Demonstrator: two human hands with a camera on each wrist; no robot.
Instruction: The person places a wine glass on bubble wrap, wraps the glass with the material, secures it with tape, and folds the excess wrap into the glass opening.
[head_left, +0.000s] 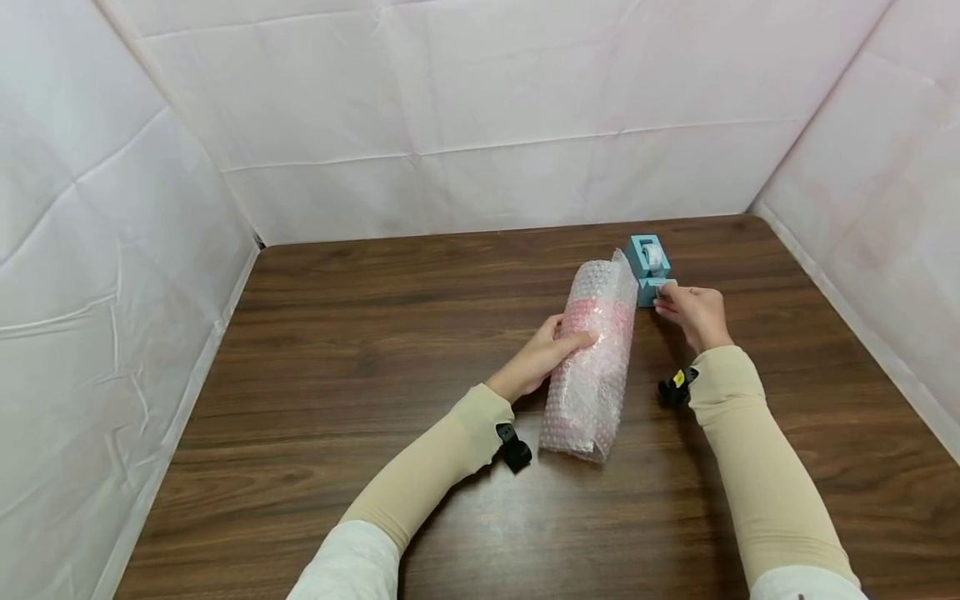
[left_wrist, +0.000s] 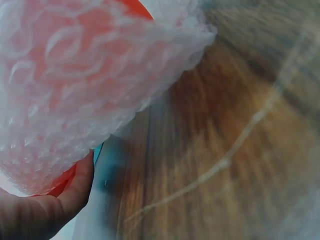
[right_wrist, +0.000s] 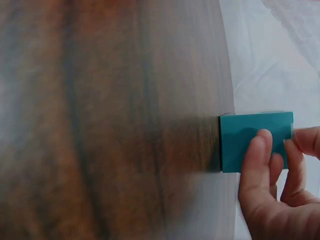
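Note:
My left hand (head_left: 542, 357) holds a bubble-wrapped bundle (head_left: 588, 375), thumb over its near side and fingers curled behind. A pink-red colour shows through the clear wrap (left_wrist: 75, 75) along the middle. The bundle leans at a slant, its top beside a light blue tape dispenser (head_left: 647, 267) with a roll of clear tape (head_left: 654, 256). At the dispenser's front edge, my right hand (head_left: 693, 315) pinches the tape end between thumb and forefinger. Its other fingers lie against the dispenser's teal front face (right_wrist: 240, 145) in the right wrist view.
Dark wood-grain tabletop (head_left: 337, 350) lies under everything, with white sheeting (head_left: 487, 117) hung behind it and on both sides. Small black cameras (head_left: 516, 450) are strapped to both wrists over beige sleeves (head_left: 427, 467).

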